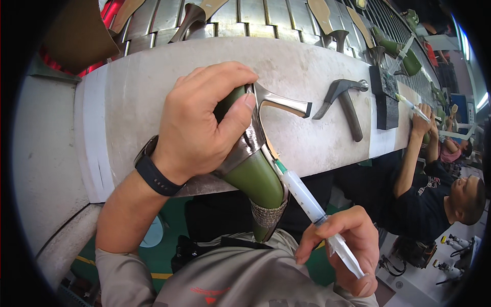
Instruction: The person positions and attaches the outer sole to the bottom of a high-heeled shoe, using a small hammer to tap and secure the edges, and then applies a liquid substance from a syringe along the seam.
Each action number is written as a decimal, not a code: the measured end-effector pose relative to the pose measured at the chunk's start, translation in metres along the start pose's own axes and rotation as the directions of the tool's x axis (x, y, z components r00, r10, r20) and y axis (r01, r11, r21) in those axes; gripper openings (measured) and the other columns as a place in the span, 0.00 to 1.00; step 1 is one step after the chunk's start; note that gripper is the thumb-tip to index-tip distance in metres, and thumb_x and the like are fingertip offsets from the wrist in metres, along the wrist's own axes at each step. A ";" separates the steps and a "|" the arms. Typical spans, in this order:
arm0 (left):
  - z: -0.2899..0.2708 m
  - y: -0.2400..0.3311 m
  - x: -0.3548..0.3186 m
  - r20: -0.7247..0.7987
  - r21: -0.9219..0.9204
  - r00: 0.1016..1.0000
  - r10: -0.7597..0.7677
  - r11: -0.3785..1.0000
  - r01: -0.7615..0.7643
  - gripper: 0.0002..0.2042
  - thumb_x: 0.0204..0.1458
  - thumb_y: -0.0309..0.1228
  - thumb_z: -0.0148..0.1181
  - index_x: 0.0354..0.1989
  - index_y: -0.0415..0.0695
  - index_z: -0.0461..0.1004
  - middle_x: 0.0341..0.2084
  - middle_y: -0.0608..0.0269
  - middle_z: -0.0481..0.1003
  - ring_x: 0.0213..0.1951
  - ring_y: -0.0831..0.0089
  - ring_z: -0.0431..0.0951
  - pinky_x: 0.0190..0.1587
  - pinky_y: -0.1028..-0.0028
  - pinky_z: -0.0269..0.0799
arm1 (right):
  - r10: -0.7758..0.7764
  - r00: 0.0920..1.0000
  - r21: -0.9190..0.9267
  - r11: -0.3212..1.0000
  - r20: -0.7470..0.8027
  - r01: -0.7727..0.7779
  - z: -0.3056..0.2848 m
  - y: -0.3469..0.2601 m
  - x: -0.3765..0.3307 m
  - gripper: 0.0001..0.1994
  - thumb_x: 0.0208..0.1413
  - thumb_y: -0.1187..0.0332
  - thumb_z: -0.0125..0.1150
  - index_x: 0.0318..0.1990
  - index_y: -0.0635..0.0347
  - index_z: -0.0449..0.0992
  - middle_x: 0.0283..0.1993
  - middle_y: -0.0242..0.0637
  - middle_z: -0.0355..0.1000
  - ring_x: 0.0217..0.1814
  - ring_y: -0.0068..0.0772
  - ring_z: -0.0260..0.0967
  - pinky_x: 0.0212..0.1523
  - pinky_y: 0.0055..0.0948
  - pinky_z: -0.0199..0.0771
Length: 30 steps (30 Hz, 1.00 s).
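My left hand (pixel 199 120) is wrapped round the heel end of a high-heeled shoe (pixel 250 140) with a shiny metallic upper and slim heel. The shoe sits on a green last (pixel 257 176), sole turned to the right and toe toward my body, with a glittery band across the front. In my right hand (pixel 353 235) is a clear plastic syringe (pixel 305 197), fingers on its barrel and thumb at the plunger end. The syringe's green tip (pixel 280 166) meets the edge between sole and upper; whether anything comes out is too small to tell.
A hammer (pixel 345 102) and a black block (pixel 384 97) lie on the pale worktable (pixel 148 66) to the right. Beyond runs a metal slat conveyor (pixel 255 15) carrying soles with heels. At far right a co-worker (pixel 434 194) holds another syringe (pixel 413 107).
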<state>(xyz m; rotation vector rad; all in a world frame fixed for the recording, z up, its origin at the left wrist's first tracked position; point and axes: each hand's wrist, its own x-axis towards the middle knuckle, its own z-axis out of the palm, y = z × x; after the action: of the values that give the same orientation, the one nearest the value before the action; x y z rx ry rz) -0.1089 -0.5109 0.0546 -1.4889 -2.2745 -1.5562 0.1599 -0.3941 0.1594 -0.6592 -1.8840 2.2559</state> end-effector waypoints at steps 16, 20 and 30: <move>0.003 0.010 -0.006 -0.034 0.048 0.998 -0.044 0.998 0.046 0.13 0.59 0.23 0.63 0.52 0.35 0.81 0.50 0.45 0.83 0.52 0.53 0.84 0.58 0.64 0.77 | -0.074 0.968 -0.256 0.957 0.241 0.137 -0.015 -0.014 -0.029 0.53 0.48 0.29 0.74 0.60 0.77 0.68 0.44 0.51 0.77 0.42 0.33 0.76 0.45 0.29 0.77; 0.001 0.010 -0.007 -0.043 0.048 0.998 -0.037 0.998 0.039 0.13 0.59 0.23 0.63 0.51 0.35 0.81 0.51 0.45 0.83 0.52 0.53 0.84 0.58 0.64 0.76 | -0.118 0.959 -0.293 0.936 0.257 0.194 -0.008 -0.014 -0.033 0.51 0.49 0.32 0.75 0.60 0.78 0.68 0.43 0.51 0.77 0.41 0.34 0.77 0.43 0.30 0.78; 0.010 0.005 -0.006 -0.125 0.006 0.992 -0.027 1.000 0.028 0.12 0.55 0.28 0.67 0.47 0.38 0.82 0.45 0.50 0.84 0.44 0.51 0.83 0.51 0.59 0.77 | -0.229 0.926 -0.363 0.870 0.302 0.333 -0.001 -0.003 -0.041 0.52 0.48 0.35 0.78 0.62 0.80 0.67 0.44 0.53 0.77 0.40 0.40 0.78 0.42 0.33 0.81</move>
<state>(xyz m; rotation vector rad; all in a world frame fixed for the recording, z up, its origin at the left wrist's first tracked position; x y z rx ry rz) -0.0972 -0.5073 0.0506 -1.3230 -2.2387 -1.5972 0.1966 -0.4079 0.1725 -0.1149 -2.4222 1.8438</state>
